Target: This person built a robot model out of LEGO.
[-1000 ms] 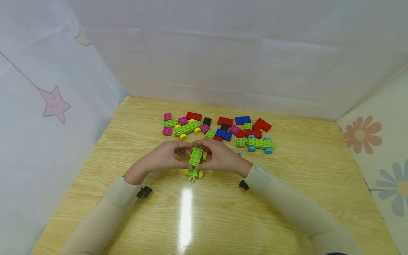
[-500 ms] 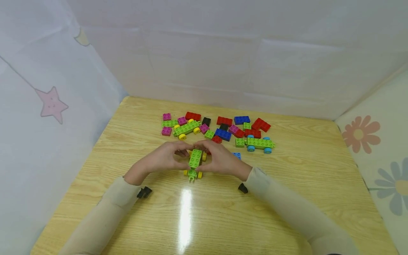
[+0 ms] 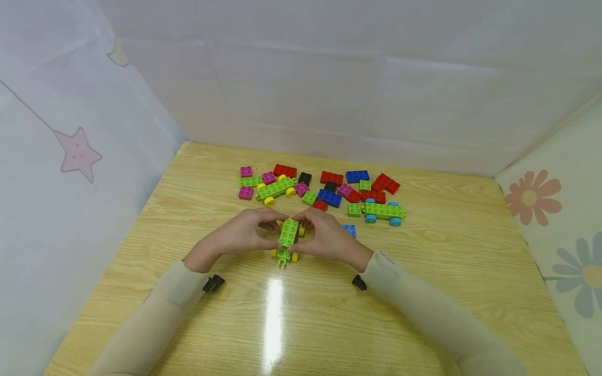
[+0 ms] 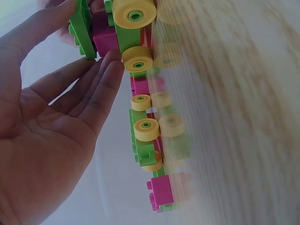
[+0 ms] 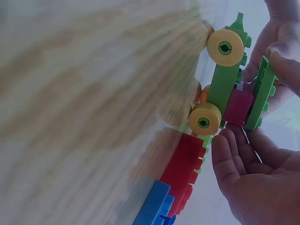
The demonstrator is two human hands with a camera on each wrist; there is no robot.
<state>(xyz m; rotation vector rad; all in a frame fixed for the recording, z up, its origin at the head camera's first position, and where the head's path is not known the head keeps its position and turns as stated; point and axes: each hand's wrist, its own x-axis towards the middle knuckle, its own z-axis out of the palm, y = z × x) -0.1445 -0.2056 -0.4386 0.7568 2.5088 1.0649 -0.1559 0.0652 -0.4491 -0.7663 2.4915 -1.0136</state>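
A light green studded plate (image 3: 289, 232) is held at its ends between both hands over a small wheeled base (image 3: 284, 256) with yellow wheels. My left hand (image 3: 244, 230) pinches it from the left with thumb and fingertips; my right hand (image 3: 326, 234) does the same from the right. Under the plate, a magenta brick (image 5: 239, 105) sits on the studs of the green base, hidden in the head view. In the right wrist view the plate (image 5: 261, 96) leans at a slight angle to that brick. Left fingertips (image 4: 112, 58) lie close beside the magenta brick and a yellow wheel.
Behind the hands lie several loose red, blue, magenta, green and black bricks. A second yellow-wheeled base (image 3: 276, 188) stands among them, and a blue-wheeled base (image 3: 384, 210) to the right. A light blue brick (image 3: 349, 230) is by the right wrist. Fabric walls border the wooden table (image 3: 320, 324).
The right index finger has shifted slightly at the plate's far end. Both hands otherwise stay in place around the plate, and the wheeled base has not visibly moved.
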